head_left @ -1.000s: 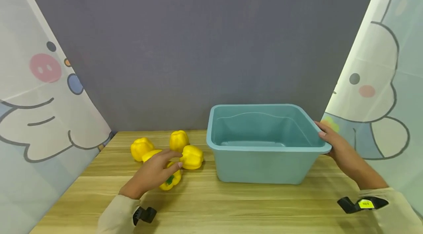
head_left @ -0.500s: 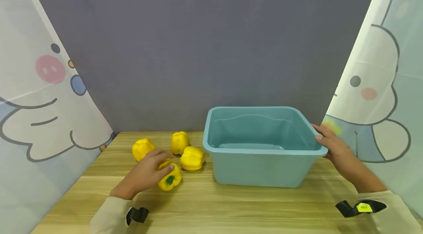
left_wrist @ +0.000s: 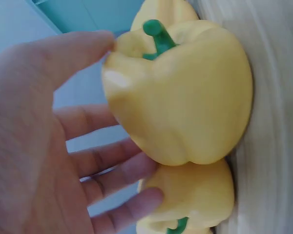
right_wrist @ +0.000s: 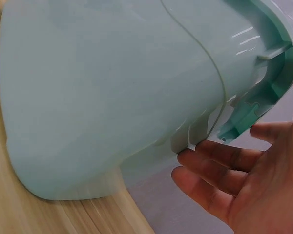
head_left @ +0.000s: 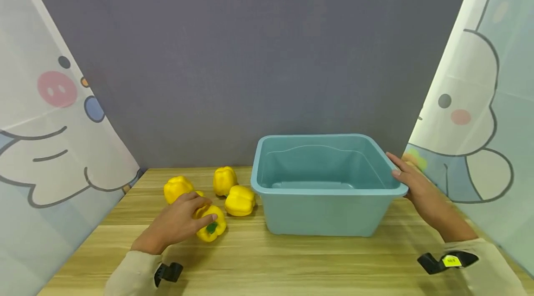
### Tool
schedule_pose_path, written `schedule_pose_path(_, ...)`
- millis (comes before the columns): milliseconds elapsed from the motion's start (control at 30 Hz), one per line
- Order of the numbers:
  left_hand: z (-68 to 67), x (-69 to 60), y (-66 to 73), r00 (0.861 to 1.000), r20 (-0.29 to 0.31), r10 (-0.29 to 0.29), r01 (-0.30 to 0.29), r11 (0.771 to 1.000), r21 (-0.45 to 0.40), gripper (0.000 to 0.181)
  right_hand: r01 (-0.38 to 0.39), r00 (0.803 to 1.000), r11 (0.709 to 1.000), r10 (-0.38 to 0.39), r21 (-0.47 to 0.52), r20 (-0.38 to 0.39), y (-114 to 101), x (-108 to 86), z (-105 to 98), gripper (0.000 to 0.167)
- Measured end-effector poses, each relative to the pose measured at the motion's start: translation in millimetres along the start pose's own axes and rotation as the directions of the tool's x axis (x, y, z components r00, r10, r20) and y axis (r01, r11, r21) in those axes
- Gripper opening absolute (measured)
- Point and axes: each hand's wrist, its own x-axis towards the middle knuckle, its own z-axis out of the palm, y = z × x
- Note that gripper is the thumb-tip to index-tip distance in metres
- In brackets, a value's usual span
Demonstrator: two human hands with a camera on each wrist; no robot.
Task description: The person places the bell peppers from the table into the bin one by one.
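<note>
In the head view, my left hand (head_left: 173,222) is over the near yellow pepper (head_left: 217,230), its thumb touching the front. From the left wrist, that pepper (left_wrist: 185,97) shows a green stem; my thumb tip meets its edge and the slightly bent fingers spread along its side, not closed round it. My right hand (head_left: 427,196) grips the right rim of the teal tub (head_left: 321,215), thumb on top. The right wrist view has my fingers (right_wrist: 210,170) under the rim, tips against the tub's outer wall (right_wrist: 102,107).
More yellow peppers lie behind and beside the near one: one at the left (head_left: 177,188), one at the back (head_left: 225,181) and one towards the tub (head_left: 240,201). A grey wall panel (head_left: 267,64) rises behind the wooden table (head_left: 267,263), with printed curtains on both sides.
My left hand has drawn back left from above the peppers and lowered beside the near one. The tub and my right hand appear slightly further left, with the view itself shifting a little.
</note>
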Motion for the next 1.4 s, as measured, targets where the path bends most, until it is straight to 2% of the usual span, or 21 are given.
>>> schedule_pose_path(400,-7.3,-1.2,14.2,0.996,0.074,-0.058,0.051,0.994,0.097,0.061,0.006,1.000,0.999,-0.006,0.051,0.006,1.2,1.5,-0.4,0.057)
schedule_pose_path(800,-7.3,-3.0,14.1,0.997,0.067,-0.046,0.036,0.988,0.149,0.057,0.003,1.000,0.993,-0.007,0.121,0.025,4.6,2.3,5.8,0.057)
schedule_pose_path(1167,-3.1,-2.4,15.0,0.991,0.118,-0.064,0.048,0.990,0.133,0.060,-0.002,1.000,0.991,-0.002,0.134,0.031,2.9,4.0,6.5,0.056)
schedule_pose_path(1400,-1.8,-0.4,18.1,0.986,0.148,-0.079,0.058,0.989,0.139,0.070,-0.011,1.000,0.997,0.010,0.075,0.012,3.2,0.7,3.8,0.057)
